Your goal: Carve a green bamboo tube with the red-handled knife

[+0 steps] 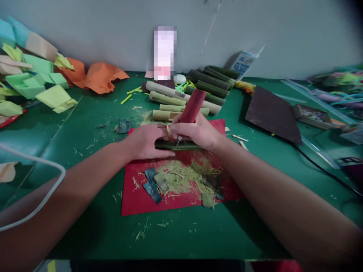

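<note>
A dark green bamboo piece (185,145) lies across a red mat (136,204) on the green table. My left hand (144,141) presses down on its left end with fingers closed over it. My right hand (195,132) grips a red-handled knife (193,105) held upright, with the blade tip on the bamboo piece. Pale green shavings (181,179) and dark strips of peeled skin (153,185) lie on the mat in front of my hands.
Several bamboo tubes (181,98), pale and dark green, are stacked behind the mat. Folded green and orange paper (42,79) is piled at the left. A dark brown sheet (272,113) and a black cable (320,168) lie at the right. A white cord (42,196) loops at my left.
</note>
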